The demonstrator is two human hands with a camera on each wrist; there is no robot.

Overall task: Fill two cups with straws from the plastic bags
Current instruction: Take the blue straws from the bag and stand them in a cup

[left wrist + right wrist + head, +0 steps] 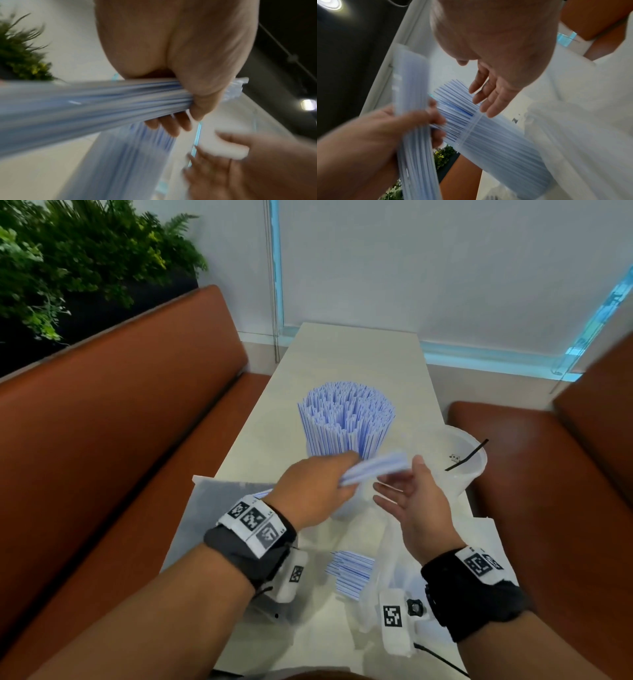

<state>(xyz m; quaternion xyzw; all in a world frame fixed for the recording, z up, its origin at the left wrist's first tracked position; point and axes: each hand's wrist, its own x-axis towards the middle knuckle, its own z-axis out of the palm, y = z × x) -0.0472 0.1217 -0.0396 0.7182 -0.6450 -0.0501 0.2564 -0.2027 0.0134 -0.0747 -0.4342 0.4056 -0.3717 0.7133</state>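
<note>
My left hand grips a bundle of white-and-blue wrapped straws above the table; the left wrist view shows its fingers curled round the bundle. My right hand is held open, palm towards the bundle's free end, just right of it and apart from it. Behind them stands a clear cup packed with upright straws. A second clear cup stands at the right and holds one black straw. More straws lie in a clear plastic bag near me.
The narrow white table runs away from me between brown benches on both sides. A flat plastic bag lies under my left wrist. A plant stands behind the left bench. A black cable trails from my right wrist.
</note>
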